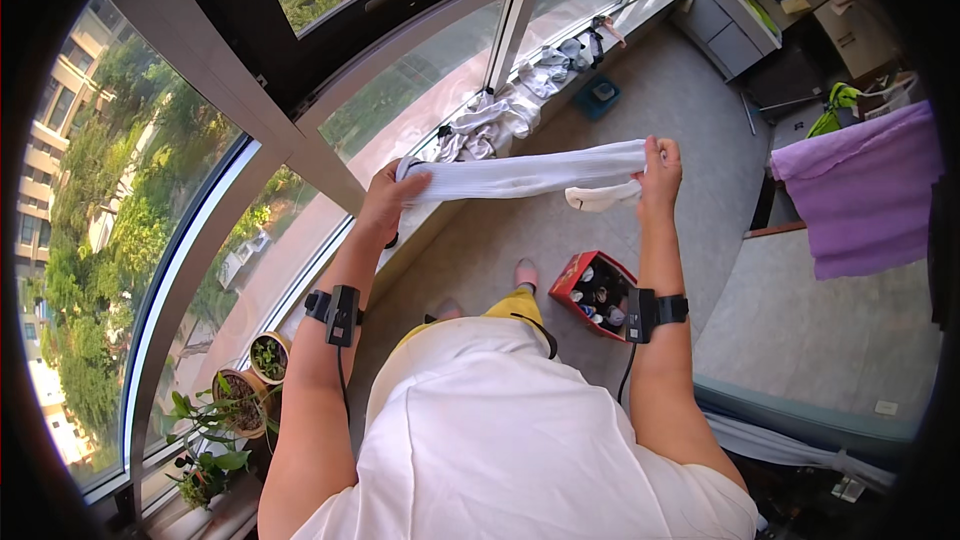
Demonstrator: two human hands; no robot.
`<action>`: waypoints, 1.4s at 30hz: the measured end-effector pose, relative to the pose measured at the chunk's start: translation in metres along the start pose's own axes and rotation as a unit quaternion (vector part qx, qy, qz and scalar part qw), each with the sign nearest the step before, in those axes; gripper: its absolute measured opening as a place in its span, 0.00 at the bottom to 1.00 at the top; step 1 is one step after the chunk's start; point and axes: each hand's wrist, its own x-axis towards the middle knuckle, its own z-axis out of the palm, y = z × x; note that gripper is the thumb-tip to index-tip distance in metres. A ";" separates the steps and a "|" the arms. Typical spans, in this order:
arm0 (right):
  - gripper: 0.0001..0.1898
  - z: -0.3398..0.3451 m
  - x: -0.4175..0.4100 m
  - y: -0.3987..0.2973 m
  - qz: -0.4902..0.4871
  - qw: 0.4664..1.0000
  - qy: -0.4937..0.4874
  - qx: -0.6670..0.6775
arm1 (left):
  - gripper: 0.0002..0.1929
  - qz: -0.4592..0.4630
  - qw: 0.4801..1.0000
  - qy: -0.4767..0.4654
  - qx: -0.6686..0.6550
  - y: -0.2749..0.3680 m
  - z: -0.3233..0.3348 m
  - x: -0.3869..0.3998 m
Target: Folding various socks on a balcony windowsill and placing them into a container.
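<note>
A long white ribbed sock (525, 174) is stretched almost level between my two hands. My left hand (391, 199) grips one end, where a dark edge shows. The other end is pinched in my right hand (661, 176), which also has a second, cream-white sock piece (596, 199) hanging below its fingers; whether the two are joined I cannot tell. Below, on the floor, stands a red cardboard box (576, 270) holding several dark and white bundles that look like rolled socks. Past the stretched sock, a heap of white and grey socks (495, 124) lies along the windowsill.
Windows with a white frame (300, 142) run along the left. Potted plants (244, 401) stand on the sill near my left elbow. A blue plastic container (598, 97) sits on the floor by the wall. On the right hangs a purple cloth (862, 187). Cables trail from both forearm bands.
</note>
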 end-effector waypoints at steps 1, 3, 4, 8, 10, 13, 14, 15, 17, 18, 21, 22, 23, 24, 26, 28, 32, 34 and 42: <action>0.09 -0.003 0.002 0.003 0.006 1.000 -0.016 0.002 | 0.10 0.019 0.995 -0.018 0.100 -0.005 -0.003 -0.001; 0.10 -0.007 0.004 0.005 0.014 0.999 -0.037 0.005 | 0.09 0.015 0.995 0.012 0.097 -0.023 -0.006 -0.002; 0.11 -0.007 0.002 0.004 0.047 0.996 -0.072 -0.006 | 0.11 -0.012 0.995 0.035 0.088 -0.037 -0.013 0.001; 0.13 -0.006 -0.002 0.004 0.130 0.980 -0.147 -0.014 | 0.13 -0.101 0.994 0.020 -0.022 -0.070 -0.036 -0.001; 0.12 -0.014 0.000 0.007 0.163 0.973 -0.165 -0.006 | 0.12 -0.124 0.988 -0.007 -0.093 -0.075 -0.039 -0.007; 0.10 -0.021 0.002 0.015 0.204 0.940 -0.265 0.068 | 0.12 -0.138 0.974 -0.011 -0.181 -0.079 -0.048 -0.016; 0.09 -0.021 0.001 0.016 0.217 0.932 -0.277 0.080 | 0.12 -0.122 0.961 0.009 -0.249 -0.082 -0.052 -0.017; 0.08 -0.021 -0.001 0.015 0.230 0.925 -0.288 0.093 | 0.12 -0.106 0.943 0.026 -0.315 -0.084 -0.055 -0.018; 0.08 -0.023 0.000 0.029 0.221 0.933 -0.281 0.045 | 0.13 -0.072 0.938 0.002 -0.338 -0.087 -0.059 -0.019; 0.08 -0.022 -0.001 0.032 0.211 0.938 -0.274 -0.001 | 0.15 -0.036 0.932 -0.021 -0.360 -0.087 -0.058 -0.020; 0.08 -0.018 -0.002 0.038 0.189 0.957 -0.218 0.026 | 0.14 -0.020 0.952 -0.024 -0.306 -0.083 -0.052 -0.021; 0.08 -0.018 -0.002 0.039 0.189 0.958 -0.215 0.024 | 0.14 -0.023 0.951 -0.027 -0.307 -0.080 -0.048 -0.023; 0.08 -0.019 -0.001 0.040 0.168 0.965 -0.203 0.007 | 0.13 -0.012 0.963 -0.013 -0.269 -0.075 -0.044 -0.024; 0.08 -0.017 -0.001 0.039 0.147 0.970 -0.195 -0.008 | 0.13 0.002 0.973 0.003 -0.230 -0.073 -0.041 -0.026; 0.08 -0.014 0.000 0.034 0.124 0.973 -0.189 -0.044 | 0.13 0.007 0.976 0.025 -0.216 -0.077 -0.041 -0.023; 0.08 -0.010 -0.002 0.026 0.101 0.974 -0.184 -0.080 | 0.13 0.012 0.978 0.048 -0.200 -0.084 -0.048 -0.019; 0.08 -0.004 -0.006 0.011 0.159 0.965 -0.205 -0.027 | 0.12 -0.044 0.991 0.062 -0.114 -0.089 -0.050 -0.014; 0.08 0.002 -0.011 0.003 0.199 0.955 -0.219 0.022 | 0.11 -0.065 0.993 0.054 -0.079 -0.091 -0.047 -0.010; 0.08 0.048 -0.041 -0.030 0.314 0.846 -0.403 0.152 | 0.31 0.029 0.988 -0.056 0.143 -0.059 0.018 -0.002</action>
